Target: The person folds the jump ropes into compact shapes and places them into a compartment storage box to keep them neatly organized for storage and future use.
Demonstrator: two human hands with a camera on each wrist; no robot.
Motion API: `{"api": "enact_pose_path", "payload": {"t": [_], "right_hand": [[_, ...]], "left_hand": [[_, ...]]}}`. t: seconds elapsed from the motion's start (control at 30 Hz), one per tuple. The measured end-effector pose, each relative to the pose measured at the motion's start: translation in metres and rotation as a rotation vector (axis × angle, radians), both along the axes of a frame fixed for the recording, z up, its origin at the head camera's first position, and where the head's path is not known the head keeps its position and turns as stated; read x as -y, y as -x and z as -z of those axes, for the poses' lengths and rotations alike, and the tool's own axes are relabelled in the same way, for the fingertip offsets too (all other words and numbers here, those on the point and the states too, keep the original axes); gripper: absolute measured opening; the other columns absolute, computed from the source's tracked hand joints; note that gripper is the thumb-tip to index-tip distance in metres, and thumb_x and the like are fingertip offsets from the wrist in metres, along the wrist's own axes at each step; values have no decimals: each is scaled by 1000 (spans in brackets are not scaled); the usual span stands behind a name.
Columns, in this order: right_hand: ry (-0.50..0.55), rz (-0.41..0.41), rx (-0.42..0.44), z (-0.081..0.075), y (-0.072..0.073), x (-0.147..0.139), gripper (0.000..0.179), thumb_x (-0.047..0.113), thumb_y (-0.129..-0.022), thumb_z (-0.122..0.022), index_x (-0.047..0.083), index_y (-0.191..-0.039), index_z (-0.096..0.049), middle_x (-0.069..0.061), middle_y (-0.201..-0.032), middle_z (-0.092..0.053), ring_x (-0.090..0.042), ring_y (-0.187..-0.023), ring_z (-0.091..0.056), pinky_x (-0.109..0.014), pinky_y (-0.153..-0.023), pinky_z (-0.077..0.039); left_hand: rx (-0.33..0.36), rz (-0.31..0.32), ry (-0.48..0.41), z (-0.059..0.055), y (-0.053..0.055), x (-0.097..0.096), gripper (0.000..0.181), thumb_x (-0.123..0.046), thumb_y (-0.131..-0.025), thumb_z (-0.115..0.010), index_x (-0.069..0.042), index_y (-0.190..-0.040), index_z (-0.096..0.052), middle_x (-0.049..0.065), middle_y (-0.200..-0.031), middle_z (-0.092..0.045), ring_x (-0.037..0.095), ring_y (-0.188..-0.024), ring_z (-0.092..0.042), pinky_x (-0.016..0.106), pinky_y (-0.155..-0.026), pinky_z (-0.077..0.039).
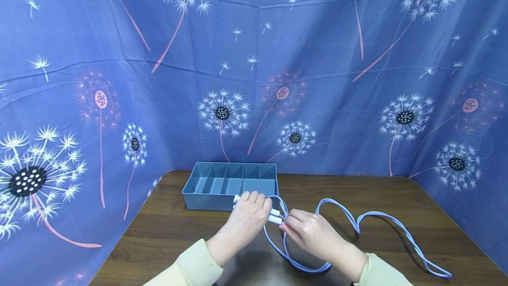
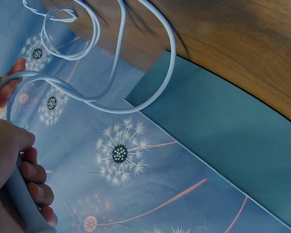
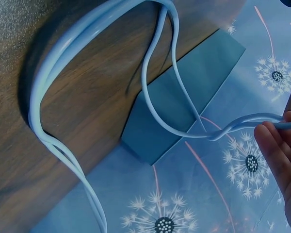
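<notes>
My left hand [image 1: 250,215] grips the two handles of a jump rope, its fingers wrapped round them. The white handle ends [image 1: 275,220] stick out on the right side of that hand. In the left wrist view a grey-blue handle [image 2: 22,201] runs beneath the curled fingers. Close beside the handle ends, my right hand [image 1: 315,233] pinches the light blue rope [image 1: 313,271] where its two strands come out. From there the strands hang in a loop and trail away over the table to the right. Part of the handles is hidden inside the left hand.
A blue-grey box [image 1: 232,202] with several compartments stands at the back of the brown wooden table [image 1: 158,233], just behind my left hand. Beyond the table hangs a blue curtain [image 1: 337,100] printed with dandelions, which also lines both sides.
</notes>
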State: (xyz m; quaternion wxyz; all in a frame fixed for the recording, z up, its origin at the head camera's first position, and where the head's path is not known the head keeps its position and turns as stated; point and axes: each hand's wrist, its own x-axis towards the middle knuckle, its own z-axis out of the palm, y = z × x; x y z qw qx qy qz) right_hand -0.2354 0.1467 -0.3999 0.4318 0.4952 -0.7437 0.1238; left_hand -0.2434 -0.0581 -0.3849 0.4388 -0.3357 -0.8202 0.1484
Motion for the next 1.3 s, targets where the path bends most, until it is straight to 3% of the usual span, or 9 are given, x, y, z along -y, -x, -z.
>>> {"api": "enact_pose_path", "payload": {"t": [0.37, 0.53, 0.67, 0.8, 0.9, 0.97, 1.17, 1.3], "right_hand": [[22, 42, 47, -2, -2, -1, 22, 31, -93, -57, 15, -77, -59, 9, -72, -49, 0, -58, -43, -13, -47, -37], [22, 121, 232, -4, -6, -1, 24, 37, -87, -64, 15, -96, -61, 11, -87, -57, -1, -75, -49, -18, -63, -42], [-8, 164, 409, -8, -10, 2, 21, 38, -91, -60, 20, -101, -61, 14, -92, -58, -2, -86, -50, -26, -73, -41], [29, 57, 632, -10, -11, 5, 8, 27, -96, -55, 21, -91, -57, 16, -82, -52, 0, -76, -48, -20, -64, -42], [86, -60, 786, -12, -11, 7, 11, 19, -97, -53, 20, -86, -53, 15, -71, -48, 3, -62, -45, -16, -53, -40], [109, -104, 846, -13, -11, 7, 13, 17, -97, -52, 20, -84, -51, 14, -66, -48, 6, -57, -44, -15, -50, -39], [109, -168, 924, -15, -9, 5, 16, 13, -98, -50, 16, -83, -51, 12, -64, -46, 7, -55, -39, -15, -46, -36], [106, -246, 1068, -16, -6, 2, 17, 9, -99, -45, 11, -84, -52, 10, -65, -44, 6, -57, -37, -16, -48, -34]], "left_hand": [[-15, 13, -1, 1, 1, 1, 14, -12, -88, -47, -14, -76, -53, -2, -62, -51, 12, -54, -42, 25, -51, -28], [-48, 58, -18, 1, 2, 1, 31, -8, -94, -31, -13, -75, -54, -2, -61, -54, 11, -53, -43, 25, -49, -28], [-74, 98, -33, 0, 1, -1, 34, -7, -96, -28, -14, -76, -54, -2, -62, -55, 12, -54, -47, 26, -50, -30], [-86, 105, -40, -1, -1, -4, 30, -7, -95, -32, -14, -75, -53, -2, -62, -52, 14, -55, -48, 26, -51, -31], [-93, 101, -40, -2, -1, -5, 30, -7, -95, -32, -13, -74, -52, -2, -61, -51, 13, -54, -47, 26, -51, -30], [-103, 102, -39, -2, -1, -5, 31, -7, -95, -31, -13, -74, -52, -2, -60, -49, 13, -54, -45, 26, -51, -29], [-159, 120, -39, -3, 1, -6, 34, -5, -95, -27, -14, -72, -50, -3, -57, -46, 12, -50, -41, 26, -49, -26], [-165, 134, -44, -3, 1, -8, 36, -7, -97, -27, -14, -72, -51, -3, -57, -47, 12, -50, -42, 26, -49, -26]]}}
